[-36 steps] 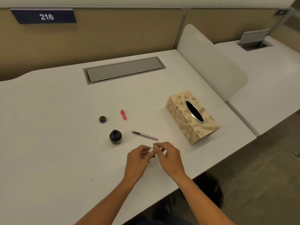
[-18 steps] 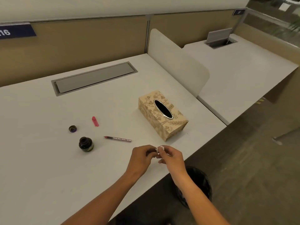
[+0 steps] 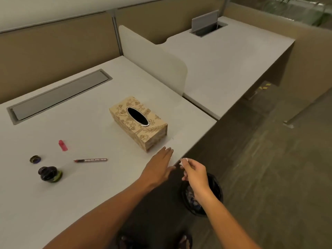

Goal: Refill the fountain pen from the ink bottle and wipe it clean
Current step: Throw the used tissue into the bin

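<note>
A small white scrap of tissue (image 3: 183,163) is pinched between the thumb and fingertips of the right hand (image 3: 195,174), which is held out past the front edge of the tabletop (image 3: 89,194), above a black bin (image 3: 213,191) on the floor. The left hand (image 3: 158,168) is stretched flat over the tabletop near that edge, fingers straight and together, with nothing gripped; whether the palm touches the surface cannot be told.

The fountain pen (image 3: 90,160) is laid flat on the tabletop, uncapped, with its nib pointed left, well apart from both hands. Its pink cap (image 3: 62,145) is seen further back and to the left. The ink bottle (image 3: 48,173) is stood open near the left, in front of the pen's nib end, and the bottle lid (image 3: 35,159) is set just behind it.

A patterned tissue box (image 3: 139,123) is placed to the right of the pen, just beyond the left hand's fingertips, its oval opening facing up. A grey cable hatch (image 3: 59,96) is set into the tabletop further back.
</note>
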